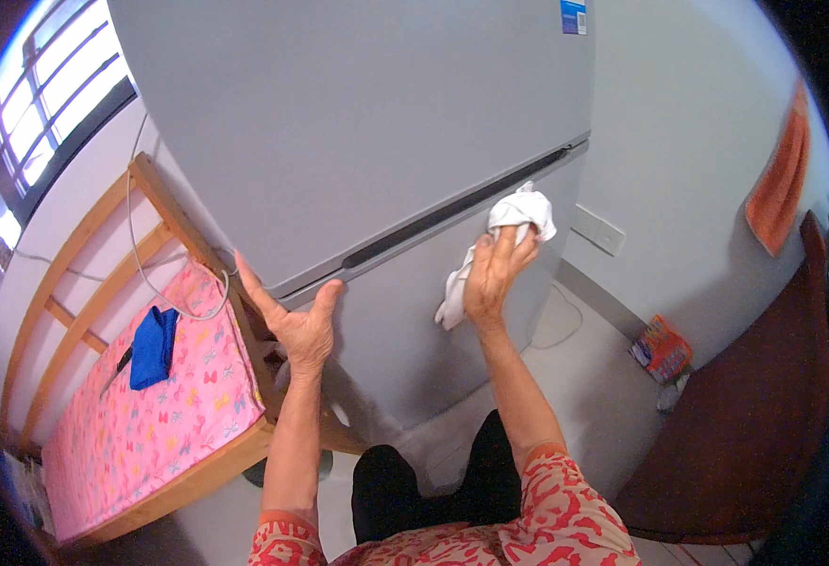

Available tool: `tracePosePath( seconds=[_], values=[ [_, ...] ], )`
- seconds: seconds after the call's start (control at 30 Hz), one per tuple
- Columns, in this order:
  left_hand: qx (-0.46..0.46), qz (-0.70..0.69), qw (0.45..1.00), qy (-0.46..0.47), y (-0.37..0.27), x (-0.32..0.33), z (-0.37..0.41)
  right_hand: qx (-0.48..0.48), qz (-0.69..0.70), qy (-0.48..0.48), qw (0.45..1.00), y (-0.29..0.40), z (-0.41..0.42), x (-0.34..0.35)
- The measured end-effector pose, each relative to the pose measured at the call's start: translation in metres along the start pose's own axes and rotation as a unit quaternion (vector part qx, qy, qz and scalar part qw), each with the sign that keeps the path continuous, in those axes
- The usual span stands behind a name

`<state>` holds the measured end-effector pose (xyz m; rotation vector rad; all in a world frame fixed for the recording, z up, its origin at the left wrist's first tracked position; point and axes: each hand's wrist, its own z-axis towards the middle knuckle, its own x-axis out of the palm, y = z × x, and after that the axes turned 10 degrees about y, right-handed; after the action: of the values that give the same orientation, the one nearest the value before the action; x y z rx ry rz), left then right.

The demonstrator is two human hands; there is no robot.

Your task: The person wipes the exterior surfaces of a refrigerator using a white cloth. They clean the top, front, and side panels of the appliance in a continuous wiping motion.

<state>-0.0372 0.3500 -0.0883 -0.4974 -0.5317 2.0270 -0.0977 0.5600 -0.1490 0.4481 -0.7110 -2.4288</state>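
Note:
A grey two-door refrigerator [386, 127] stands in front of me, with a dark recessed handle gap [457, 205] between its upper and lower doors. My right hand [496, 272] presses a crumpled white cloth [520, 212] against the lower door, just under the gap; part of the cloth hangs down to the left of the hand. My left hand [298, 318] rests, fingers spread, at the refrigerator's left edge near the door seam, and holds nothing.
At left, a wooden bench [195, 488] bears a pink patterned cushion [202, 396] and a folded blue cloth [153, 347]; a cable [135, 240] loops over it. At right are a wall socket [598, 230], an orange towel [779, 191], a red packet [663, 350] and a dark brown round table [726, 439].

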Motion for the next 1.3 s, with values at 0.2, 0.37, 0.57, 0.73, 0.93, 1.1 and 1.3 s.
tracePosePath(
  seconds=[0.2,0.37,0.57,0.73,0.93,1.1,1.3],
  values=[
    [-0.013,-0.032,0.999,0.000,-0.001,0.000,0.000,-0.107,-0.025,0.010,0.994,0.048,-0.036,0.020],
    [-0.004,-0.074,0.997,0.008,-0.001,-0.003,0.003,-0.228,-0.024,0.059,0.972,0.072,-0.062,0.034],
    [-0.007,-0.272,0.959,0.079,0.018,-0.016,-0.001,-0.363,0.044,0.093,0.926,0.107,-0.075,0.030],
    [-0.052,-0.149,0.986,0.046,-0.003,-0.011,0.001,-0.356,-0.046,0.063,0.931,0.078,-0.056,0.027],
    [-0.033,-0.061,0.998,-0.005,0.006,-0.003,-0.001,-0.195,0.093,0.004,0.976,0.027,-0.037,0.031],
    [-0.019,-0.053,0.998,-0.020,0.038,-0.010,-0.005,-0.147,-0.088,0.057,0.984,-0.045,-0.022,0.017],
    [-0.059,-0.097,0.991,-0.071,0.022,-0.002,-0.005,-0.018,-0.103,-0.004,0.994,-0.113,-0.011,0.002]
  ],
)
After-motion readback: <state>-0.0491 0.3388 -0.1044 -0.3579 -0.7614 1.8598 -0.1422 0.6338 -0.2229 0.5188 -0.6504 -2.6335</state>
